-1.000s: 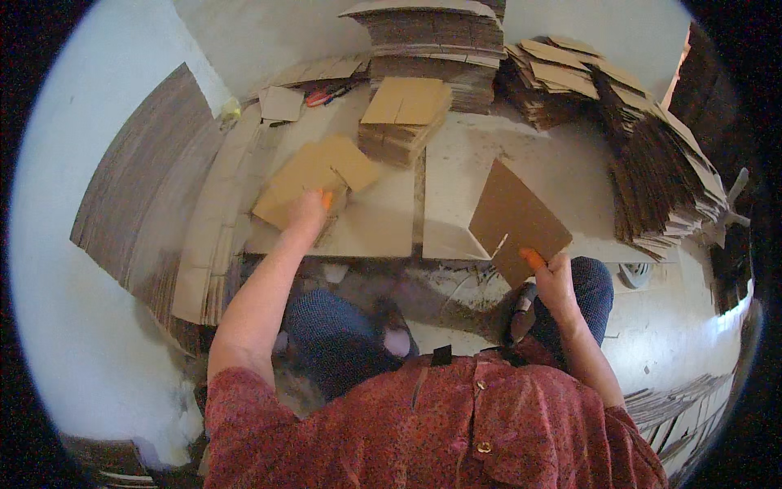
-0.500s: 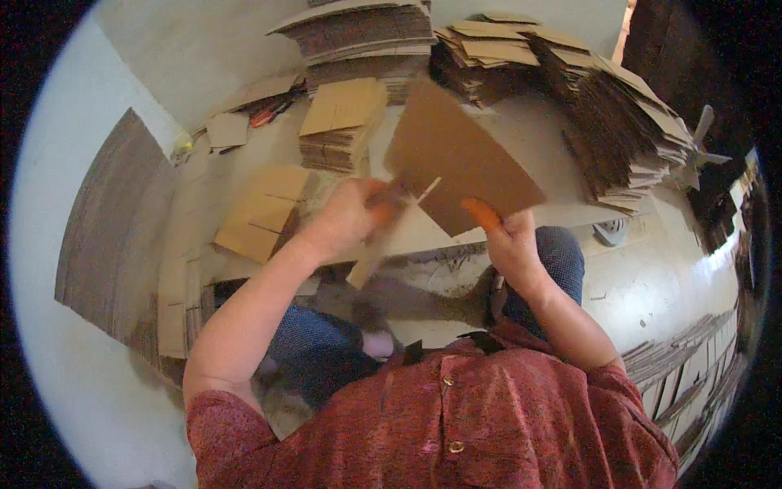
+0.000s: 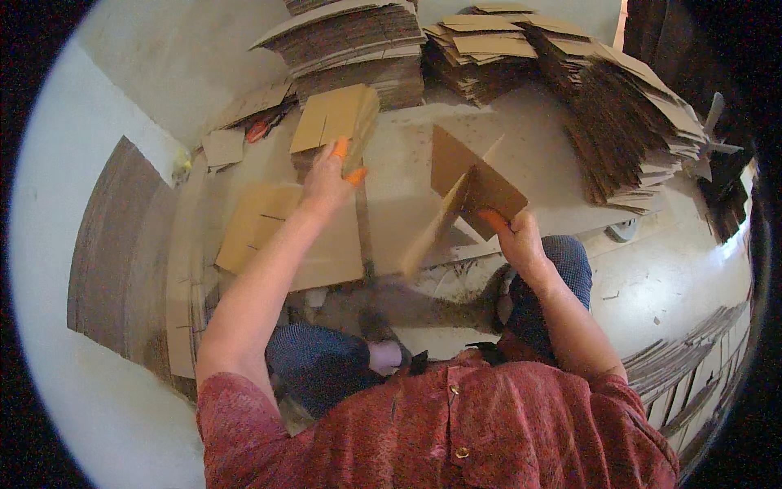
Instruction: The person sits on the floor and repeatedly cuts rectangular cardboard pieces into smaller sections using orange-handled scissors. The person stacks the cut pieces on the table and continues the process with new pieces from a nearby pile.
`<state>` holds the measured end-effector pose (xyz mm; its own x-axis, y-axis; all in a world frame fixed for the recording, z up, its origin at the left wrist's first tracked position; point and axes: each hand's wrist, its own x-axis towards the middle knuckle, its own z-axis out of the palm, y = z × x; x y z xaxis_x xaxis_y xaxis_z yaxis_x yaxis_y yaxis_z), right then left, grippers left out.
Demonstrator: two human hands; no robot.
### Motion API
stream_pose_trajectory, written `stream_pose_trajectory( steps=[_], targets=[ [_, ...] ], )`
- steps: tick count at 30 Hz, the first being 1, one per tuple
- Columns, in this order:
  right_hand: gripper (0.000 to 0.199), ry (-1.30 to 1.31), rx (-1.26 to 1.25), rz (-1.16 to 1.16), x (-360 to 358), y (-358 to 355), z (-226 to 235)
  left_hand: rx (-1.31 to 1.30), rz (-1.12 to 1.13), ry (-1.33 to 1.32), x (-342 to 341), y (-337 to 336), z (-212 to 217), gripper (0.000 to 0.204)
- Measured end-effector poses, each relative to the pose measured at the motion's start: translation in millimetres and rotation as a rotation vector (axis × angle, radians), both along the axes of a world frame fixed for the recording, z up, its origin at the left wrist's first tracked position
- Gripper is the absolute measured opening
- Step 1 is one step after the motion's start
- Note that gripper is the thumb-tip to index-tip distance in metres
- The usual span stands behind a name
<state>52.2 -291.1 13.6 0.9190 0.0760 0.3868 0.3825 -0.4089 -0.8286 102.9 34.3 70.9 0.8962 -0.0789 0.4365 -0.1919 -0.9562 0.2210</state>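
My right hand, with an orange covering on its thumb, grips a brown cardboard piece above the table. A second cardboard strip crosses it through a slot, and its lower end is blurred. My left hand, orange-covered on at least two digits, reaches over a stack of slotted cardboard pieces. Its thumb and fingers are spread, with nothing held between them; whether the fingertips touch the stack I cannot tell. Left of that forearm lies another set of slotted cardboard sheets.
Tall cardboard stacks stand at the back, and leaning piles fill the right side. A red-handled tool lies by the wall. More cardboard leans at left; bundles sit on the floor at lower right.
My left hand has left the held cardboard and moved up and left to the stack. The cardboard in my right hand has turned and now shows a crossing strip.
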Motion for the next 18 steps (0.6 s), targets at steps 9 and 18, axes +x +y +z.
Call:
stream_pose_trajectory(
  steps=[9,18],
  targets=[
    [0.022,0.106,0.146,0.114,5.1,-7.3,-6.0,0.316,0.281,0.283,77.3,38.2,-6.4,0.065],
    [0.028,-0.013,-0.193,0.025,34.6,4.0,31.3,-0.200,-0.009,0.085,80.1,71.3,-9.8,0.038]
  ],
)
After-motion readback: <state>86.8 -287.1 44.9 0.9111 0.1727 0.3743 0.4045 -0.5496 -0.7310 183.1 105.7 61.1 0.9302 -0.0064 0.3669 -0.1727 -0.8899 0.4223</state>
